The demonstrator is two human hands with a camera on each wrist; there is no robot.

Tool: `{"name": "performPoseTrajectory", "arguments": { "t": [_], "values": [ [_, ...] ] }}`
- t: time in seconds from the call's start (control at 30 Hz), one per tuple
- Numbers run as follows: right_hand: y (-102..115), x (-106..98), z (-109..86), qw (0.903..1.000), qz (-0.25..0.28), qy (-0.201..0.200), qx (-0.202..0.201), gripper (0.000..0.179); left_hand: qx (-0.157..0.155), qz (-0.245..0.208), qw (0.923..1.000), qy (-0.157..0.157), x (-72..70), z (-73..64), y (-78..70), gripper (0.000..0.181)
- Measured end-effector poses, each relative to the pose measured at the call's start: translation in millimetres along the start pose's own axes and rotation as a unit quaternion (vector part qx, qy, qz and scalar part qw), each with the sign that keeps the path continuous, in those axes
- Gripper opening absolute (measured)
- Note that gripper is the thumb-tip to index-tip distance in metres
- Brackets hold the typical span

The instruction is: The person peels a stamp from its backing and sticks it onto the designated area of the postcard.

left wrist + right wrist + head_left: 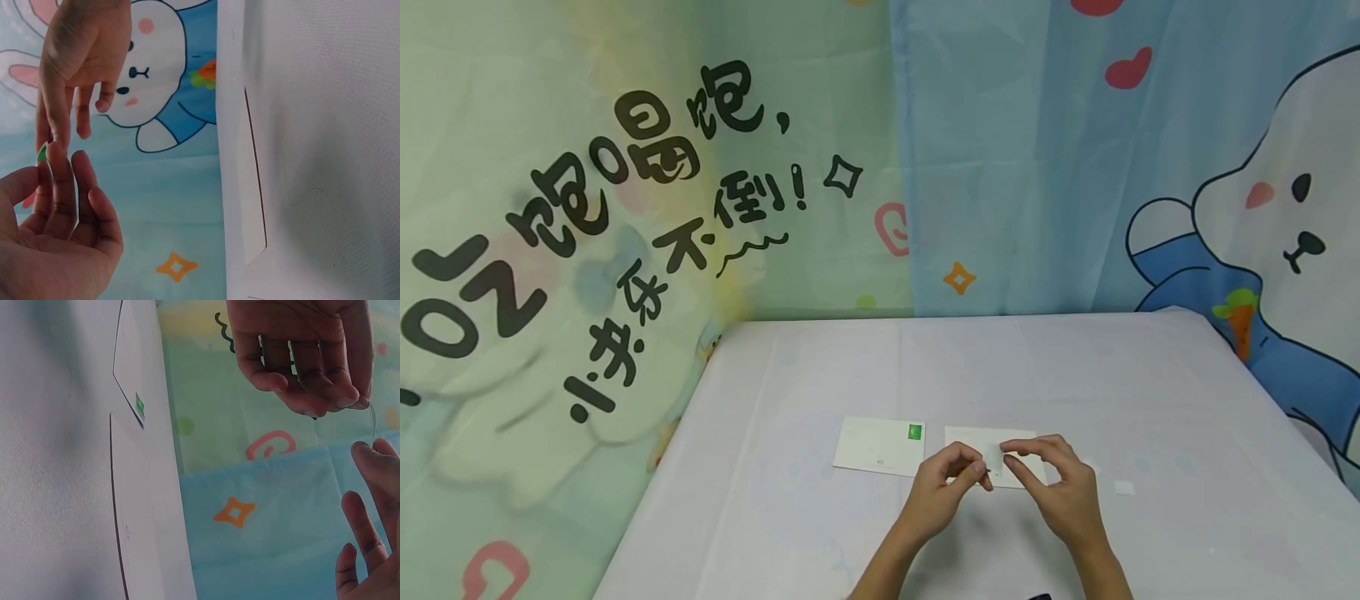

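Both hands are raised over the table, fingertips facing each other. Between them is a small thin sticker-like piece [994, 461], pale and translucent in the head view, with a green patch in the left wrist view. My left hand [946, 485] pinches one edge between thumb and forefinger. My right hand [1063, 492] pinches the opposite edge with thumb and index finger. The piece bows slightly in the right wrist view. Beneath the hands lies a white envelope-like rectangle [958, 435], partly covered by them. Left of it lies another white rectangle [876, 444] with a green stamp-like square [914, 432] at its upper right corner.
A white cloth [760, 500] covers the table. A small white square [1124, 487] lies right of my right hand. Part of a dark object [1040, 597] shows at the bottom edge. Printed curtains [985, 167] hang behind and to the left.
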State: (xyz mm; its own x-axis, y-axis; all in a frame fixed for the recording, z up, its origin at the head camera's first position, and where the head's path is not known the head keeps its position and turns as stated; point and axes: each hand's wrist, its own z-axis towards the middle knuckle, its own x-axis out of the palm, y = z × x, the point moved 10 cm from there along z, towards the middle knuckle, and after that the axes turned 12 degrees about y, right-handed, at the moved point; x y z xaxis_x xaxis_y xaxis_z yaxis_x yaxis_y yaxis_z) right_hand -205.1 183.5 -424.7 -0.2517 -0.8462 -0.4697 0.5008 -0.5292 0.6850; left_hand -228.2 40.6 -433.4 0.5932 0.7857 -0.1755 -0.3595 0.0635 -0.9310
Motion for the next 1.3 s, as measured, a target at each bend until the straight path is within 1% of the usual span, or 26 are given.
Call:
{"name": "performPoseTrajectory", "arguments": {
  "t": [0.2, 0.27, 0.3, 0.4, 0.43, 0.5, 0.53, 0.63, 0.67, 0.7, 0.73, 0.77, 0.83, 0.97, 1.0, 1.03, 1.1, 1.17, 1.3],
  "values": [
    [-1, 0, -0.4, 1.0, -0.003, -0.004, 0.003, 0.03, -0.003, -0.002, 1.0, 0.001, 0.3, -0.4, 1.2, 0.012],
    [-9, 1, -2.7, 0.9999, -0.005, -0.011, -0.009, 0.029, -0.003, -0.002, 1.0, 0.002, 0.5, -0.4, 1.3, 0.012],
    [-12, 1, -3.8, 0.9997, 0.006, -0.015, -0.018, 0.028, -0.003, -0.002, 1.0, 0.002, 0.6, -0.4, 1.3, 0.012],
    [-41, 7, -12.3, 0.999, 0.0, -0.026, -0.035, 0.027, -0.004, 0.0, 1.0, 0.002, 0.8, -0.3, 0.9, 0.012],
    [-48, 8, -14.5, 0.9983, 0.02, -0.028, -0.048, 0.026, -0.005, 0.0, 1.0, 0.003, 0.8, -0.3, 0.8, 0.013],
    [-68, 13, -19.9, 0.9982, 0.019, -0.031, -0.048, 0.027, -0.006, 0.001, 1.0, 0.003, 1.0, -0.3, 0.4, 0.014],
    [-81, 15, -22.8, 0.9986, 0.003, -0.032, -0.042, 0.028, -0.006, 0.001, 1.0, 0.004, 1.1, -0.3, 0.4, 0.015],
    [-97, 19, -26.5, 0.9987, 0.006, -0.034, -0.036, 0.03, -0.007, 0.002, 1.0, 0.004, 1.3, -0.2, 0.4, 0.017],
    [-105, 22, -28.1, 0.9989, -0.016, -0.036, -0.027, 0.031, -0.006, 0.001, 1.0, 0.004, 1.2, -0.2, 0.4, 0.017],
    [-105, 21, -28.1, 0.9988, -0.016, -0.037, -0.027, 0.031, -0.006, 0.001, 1.0, 0.004, 1.2, -0.2, 0.3, 0.018],
    [-101, 20, -27.2, 0.9988, -0.019, -0.035, -0.027, 0.031, -0.005, 0.0, 1.0, 0.004, 1.2, -0.1, 0.3, 0.018],
    [-97, 19, -25.8, 0.9989, -0.008, -0.034, -0.03, 0.031, -0.003, -0.001, 1.0, 0.004, 1.3, -0.1, 0.1, 0.017],
    [-72, 14, -19.0, 0.9991, 0.003, -0.027, -0.031, 0.029, 0.002, -0.002, 1.0, 0.005, 1.5, 0.2, -0.9, 0.016],
    [-14, 2, -3.2, 0.999, 0.021, -0.012, -0.038, 0.025, 0.003, -0.009, 0.9999, 0.005, 1.8, 1.3, -2.1, 0.013],
    [0, 0, 0.4, 0.9992, 0.013, -0.009, -0.036, 0.024, 0.003, -0.009, 0.9999, 0.004, 1.5, 1.6, -2.6, 0.013],
    [9, -2, 2.7, 0.9993, 0.009, -0.008, -0.036, 0.024, 0.003, -0.009, 1.0, 0.001, 1.0, 1.7, -3.1, 0.012],
    [23, -4, 6.2, 0.9994, -0.001, -0.007, -0.034, 0.025, 0.007, -0.003, 0.9999, -0.006, -0.3, 2.1, -4.9, 0.011],
    [33, -5, 8.4, 0.9997, -0.009, -0.006, -0.023, 0.026, 0.016, 0.009, 0.9997, -0.019, -2.2, 2.1, -7.5, 0.01],
    [41, -6, 10.2, 0.9999, -0.008, 0.0, -0.013, 0.026, 0.032, 0.042, 0.9973, -0.051, -7.3, 1.7, -12.3, 0.009]
  ]
}}
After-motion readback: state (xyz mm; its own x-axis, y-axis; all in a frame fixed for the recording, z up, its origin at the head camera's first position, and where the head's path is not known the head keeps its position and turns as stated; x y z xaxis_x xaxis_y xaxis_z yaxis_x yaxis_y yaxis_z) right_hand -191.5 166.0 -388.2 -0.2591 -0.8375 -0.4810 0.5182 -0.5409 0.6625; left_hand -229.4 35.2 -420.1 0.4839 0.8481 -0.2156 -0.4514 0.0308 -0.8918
